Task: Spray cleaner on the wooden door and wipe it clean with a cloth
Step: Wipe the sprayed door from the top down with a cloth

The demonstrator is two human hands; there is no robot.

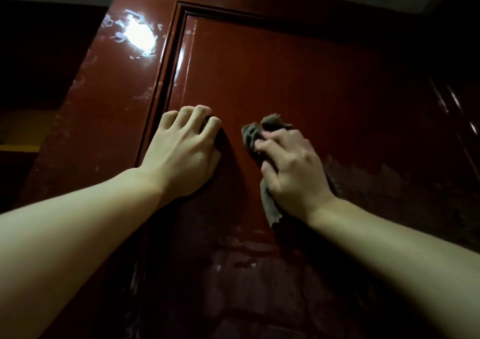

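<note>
While right hand (291,167) presses cloth (253,136), glossy red-brown door (298,73) shows streaks.

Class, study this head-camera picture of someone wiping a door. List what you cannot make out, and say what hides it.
- Left hand: fingertips curl against the glossy red-brown wooden door; whether it holds anything is hidden by its own fingers.
- Crumpled grey-brown cloth: mostly covered by the right hand; full shape unclear.
- Spray cleaner: nowhere in the head view.
- Door's lower part: dark and cut off by the bottom edge.
</note>
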